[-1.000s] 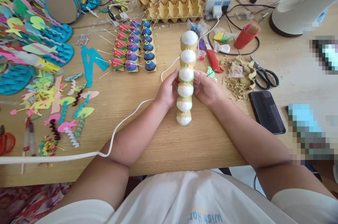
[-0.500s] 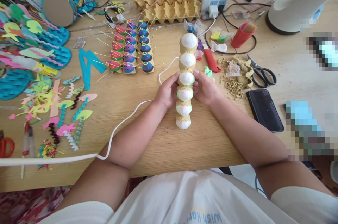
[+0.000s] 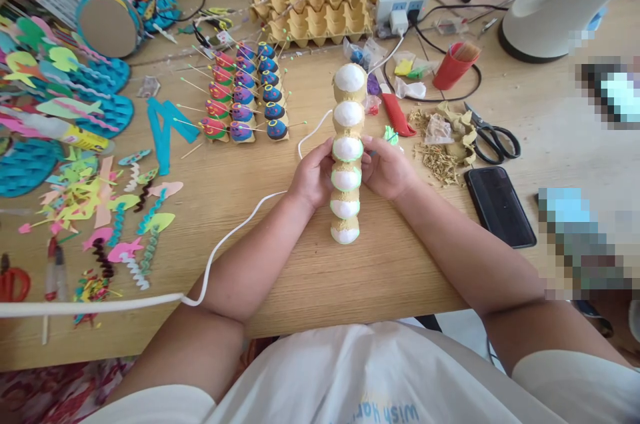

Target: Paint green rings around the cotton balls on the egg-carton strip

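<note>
Between my two hands is an egg-carton strip [image 3: 348,119], a row of several bumps capped in white, held above the table with its length pointing away from me. Green edging rings the caps on the nearer bumps. My left hand [image 3: 314,174] grips its left side around the middle. On the opposite side, my right hand [image 3: 387,167] holds it with thumb and fingers closed; some fingertips are hidden behind the strip. Beyond and to the left stand painted egg-carton caterpillars [image 3: 243,94] in red, purple and blue, with thin pin-like feelers.
A white cord [image 3: 220,244] crosses my left forearm. On the right lie black scissors [image 3: 493,137], a phone [image 3: 501,206], carton scraps [image 3: 443,161] and a red cup [image 3: 456,67]. Egg trays [image 3: 320,7] and a power strip [image 3: 401,4] sit at the back; paper cutouts [image 3: 120,211] cover the left.
My view has shifted slightly, so the hands and strip appear a little further left. Both hands keep the same hold on the strip.
</note>
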Available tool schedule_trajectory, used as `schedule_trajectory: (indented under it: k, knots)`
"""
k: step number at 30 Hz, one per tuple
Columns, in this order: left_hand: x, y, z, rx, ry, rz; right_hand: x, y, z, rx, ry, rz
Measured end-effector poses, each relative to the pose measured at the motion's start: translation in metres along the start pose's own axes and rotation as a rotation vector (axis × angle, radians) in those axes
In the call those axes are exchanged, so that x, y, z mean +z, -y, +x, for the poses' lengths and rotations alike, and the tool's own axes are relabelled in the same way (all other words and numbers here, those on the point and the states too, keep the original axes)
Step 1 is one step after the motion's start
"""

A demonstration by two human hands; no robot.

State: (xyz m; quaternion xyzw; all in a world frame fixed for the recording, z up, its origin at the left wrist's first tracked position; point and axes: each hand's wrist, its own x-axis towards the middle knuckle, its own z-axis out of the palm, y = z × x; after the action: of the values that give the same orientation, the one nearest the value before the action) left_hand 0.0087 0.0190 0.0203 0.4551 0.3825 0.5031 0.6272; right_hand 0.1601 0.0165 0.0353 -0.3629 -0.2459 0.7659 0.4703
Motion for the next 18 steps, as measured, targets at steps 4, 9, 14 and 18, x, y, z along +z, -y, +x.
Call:
schedule_trajectory:
  k: [4, 9, 14, 18]
  knots:
    - [0.0009, -0.0002, -0.0010, -0.056, 0.033, -0.012, 0.0005, -0.0008, -0.0014, -0.009, 0.008, -0.006]
    - [0.0018, -0.0018, -0.0024, -0.161, 0.132, -0.109, -0.0004, 0.0001, -0.0004, -0.009, -0.009, -0.011]
    - [0.0000, 0.0025, -0.0009, -0.149, 0.122, -0.102, -0.0025, -0.0016, 0.0017, 0.000, -0.019, -0.011]
    - [-0.0014, 0.0052, -0.0003, -0.143, 0.097, -0.065, -0.0041, -0.0030, 0.0033, 0.005, -0.011, 0.007]
